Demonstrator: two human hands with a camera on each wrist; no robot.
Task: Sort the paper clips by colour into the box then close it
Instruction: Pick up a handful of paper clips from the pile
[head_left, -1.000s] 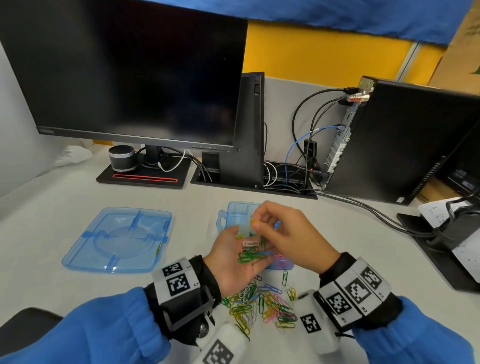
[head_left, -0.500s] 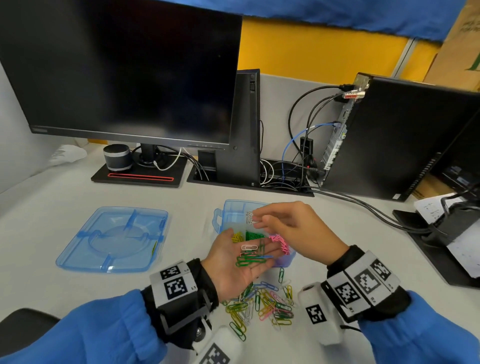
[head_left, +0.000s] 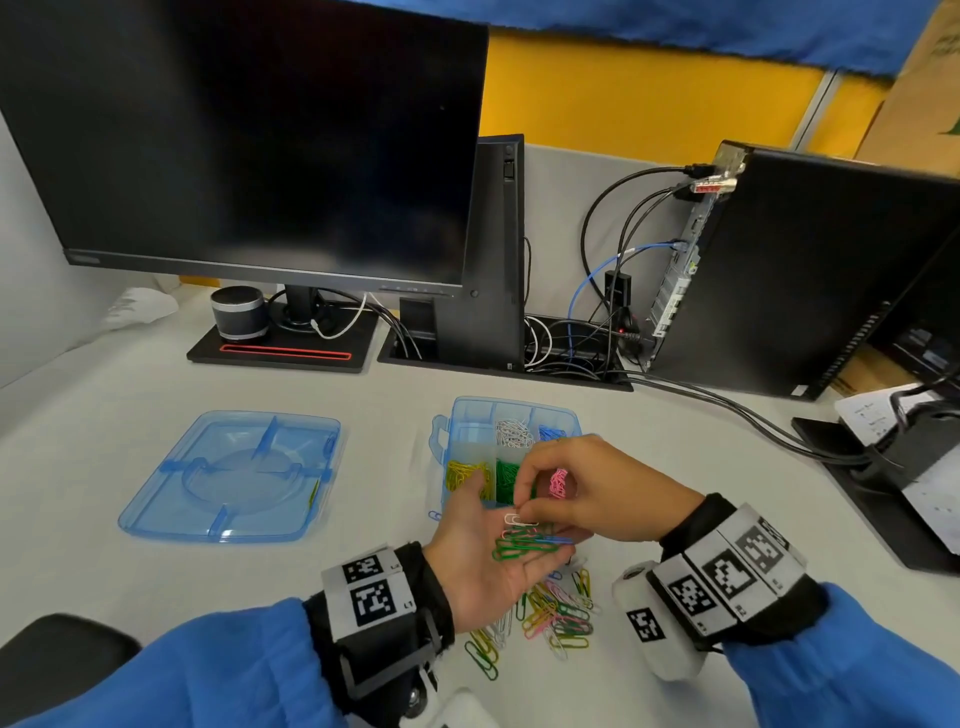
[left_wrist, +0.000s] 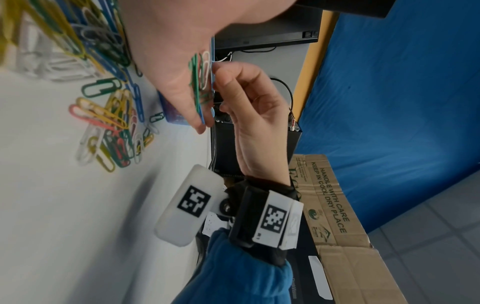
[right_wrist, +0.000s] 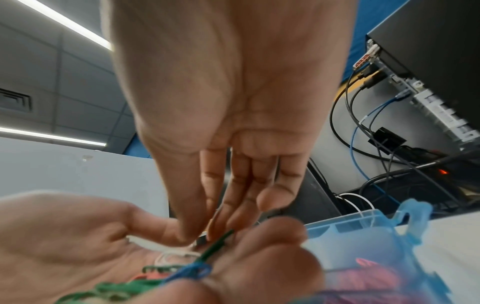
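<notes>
My left hand (head_left: 480, 543) lies palm up over the table and carries several paper clips (head_left: 522, 543), mostly green, with a white, a pink and a blue one. My right hand (head_left: 525, 512) reaches down onto that palm, thumb and forefinger pinching a clip at the white one (head_left: 515, 519); in the right wrist view a green clip (right_wrist: 218, 243) sticks up by the fingertips. Behind stands the open blue box (head_left: 462, 415), with yellow (head_left: 465, 475), green (head_left: 505, 474), pink (head_left: 559, 480), white (head_left: 511, 434) and blue (head_left: 550, 432) clips in separate compartments. A mixed pile of clips (head_left: 553, 616) lies under the hands.
The box's blue lid (head_left: 234, 478) lies upside down to the left. A monitor (head_left: 249, 140) and its stand with a small speaker (head_left: 238, 312) stand behind. A computer case (head_left: 810, 270) with cables is at the back right, and a black stand with papers (head_left: 893, 467) at the right.
Half a second ago my right hand was over the box's white compartment with a clip. It has come back down onto my left palm. The left hand has stayed put.
</notes>
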